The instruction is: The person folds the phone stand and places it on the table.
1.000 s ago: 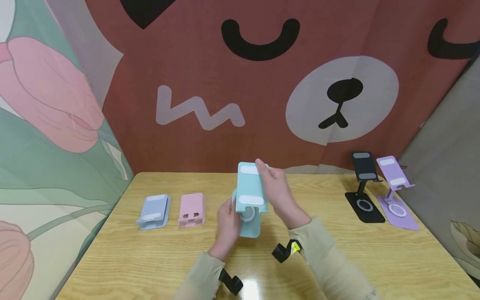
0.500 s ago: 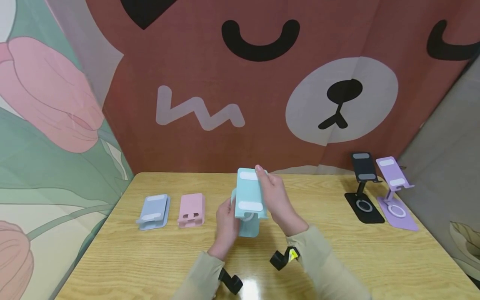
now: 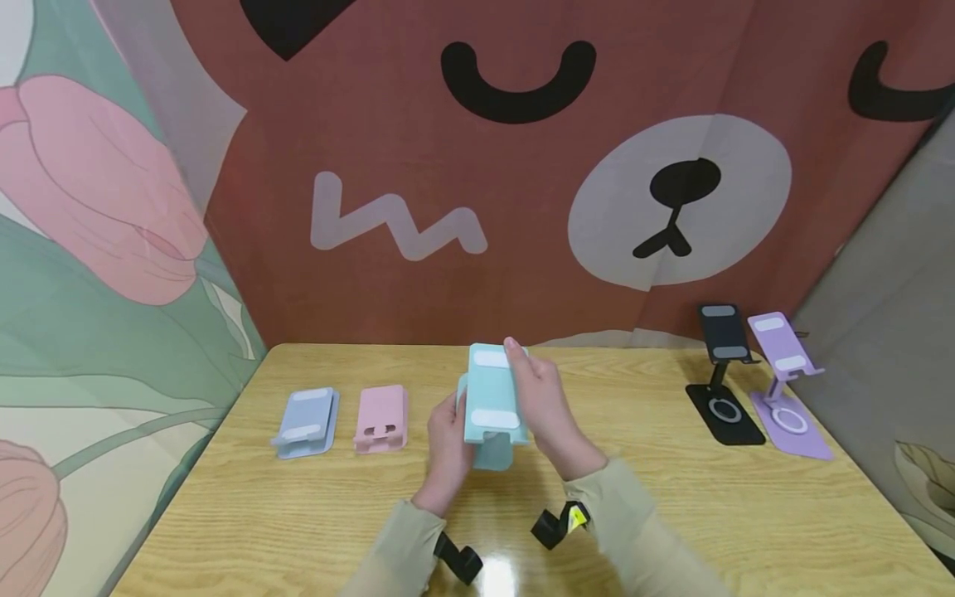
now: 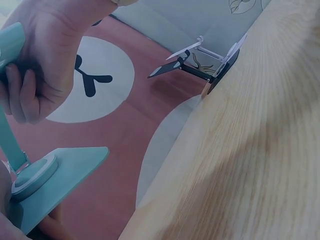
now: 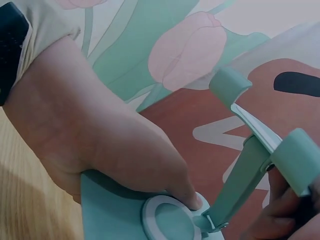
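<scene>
Both hands hold a mint-green folding phone stand (image 3: 494, 390) above the middle of the table. My left hand (image 3: 450, 448) grips its base plate (image 4: 70, 175), thumb beside the white ring (image 5: 150, 217) in the right wrist view. My right hand (image 3: 548, 406) grips the upper phone plate along its right side, thumb on the front near the top. The hinged support arm (image 5: 240, 185) stands up from the base at a slant, with the phone plate tilted at its far end. In the head view the phone plate hides most of the base.
On the wooden table (image 3: 298, 522), a folded blue phone stand (image 3: 306, 421) and a folded pink one (image 3: 381, 417) lie to the left. An unfolded black stand (image 3: 724, 332) and a purple one (image 3: 783, 344) stand at the far right. A printed cloth (image 3: 522, 282) hangs behind the table.
The phone plate has come down and slightly left with my right hand, covering more of the base and its ring. My left hand has shifted only a little.
</scene>
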Demonstrator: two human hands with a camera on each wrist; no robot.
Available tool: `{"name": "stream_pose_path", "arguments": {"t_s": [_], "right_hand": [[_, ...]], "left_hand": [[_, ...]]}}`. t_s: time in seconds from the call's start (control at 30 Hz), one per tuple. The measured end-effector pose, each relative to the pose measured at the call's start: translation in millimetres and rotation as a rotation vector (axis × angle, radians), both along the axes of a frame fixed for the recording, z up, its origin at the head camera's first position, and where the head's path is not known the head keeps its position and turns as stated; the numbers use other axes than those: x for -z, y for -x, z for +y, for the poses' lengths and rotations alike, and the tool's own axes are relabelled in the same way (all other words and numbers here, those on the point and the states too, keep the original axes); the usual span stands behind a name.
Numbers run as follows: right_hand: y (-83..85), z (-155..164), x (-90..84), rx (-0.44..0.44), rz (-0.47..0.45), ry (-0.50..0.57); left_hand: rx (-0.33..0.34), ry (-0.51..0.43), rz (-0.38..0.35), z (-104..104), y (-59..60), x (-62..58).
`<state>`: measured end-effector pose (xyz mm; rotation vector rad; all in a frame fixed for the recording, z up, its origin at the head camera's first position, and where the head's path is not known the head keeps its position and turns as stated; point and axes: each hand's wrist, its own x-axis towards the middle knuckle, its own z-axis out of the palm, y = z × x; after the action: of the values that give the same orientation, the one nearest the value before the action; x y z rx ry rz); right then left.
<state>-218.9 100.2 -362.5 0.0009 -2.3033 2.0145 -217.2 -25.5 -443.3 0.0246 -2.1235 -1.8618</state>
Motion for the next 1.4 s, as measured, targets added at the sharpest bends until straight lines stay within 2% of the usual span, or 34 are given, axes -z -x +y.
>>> {"name": "stream_pose_path", "arguments": {"t_s": [0.43, 0.8, 1.23, 1.3, 1.4], "right_hand": [[-1.4, -7, 14.7, 0.029, 0.01, 0.042], [-3.8, -9, 24.8, 0.033, -0.013, 0.062], [-2.1, -14, 27.0, 0.027, 0.028, 0.055], [-1.7, -14, 27.8, 0.034, 0.029, 0.051], [-1.4, -14, 29.7, 0.037, 0.021, 0.044]], "left_hand": [[-0.002, -0.057, 0.024, -2, 1.1, 4.0], [-0.003, -0.111, -0.004, -2, 0.2, 2.4], [0.003, -0.085, 0.013, -7, 2.6, -3.0], [0.005, -0.085, 0.002, -7, 0.2, -8.3], [0.012, -0.079, -0.015, -8, 0.6, -6.8]]}}
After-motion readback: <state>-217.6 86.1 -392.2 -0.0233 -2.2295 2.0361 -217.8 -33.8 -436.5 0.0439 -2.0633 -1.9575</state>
